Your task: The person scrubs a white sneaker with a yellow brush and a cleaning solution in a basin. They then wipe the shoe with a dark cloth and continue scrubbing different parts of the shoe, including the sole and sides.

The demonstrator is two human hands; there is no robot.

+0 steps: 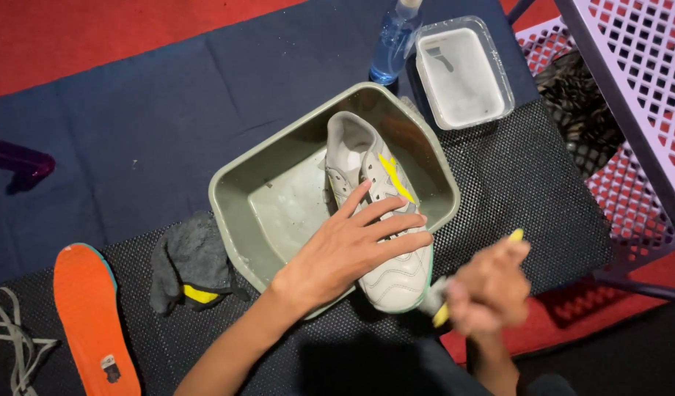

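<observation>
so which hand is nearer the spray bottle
Left. The left hand lies flat on the white shoe in the basin, below the spray bottle. The right hand is lower still, off the basin's corner, gripping a yellow-handled tool.

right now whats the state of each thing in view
shoe: lying across basin rim, laces out
basin: upright, wet inside
left hand: flat on shoe, open
right hand: shut on brush, blurred
brush: held
tub: open
insole: out, on mat
cloth: crumpled
</observation>
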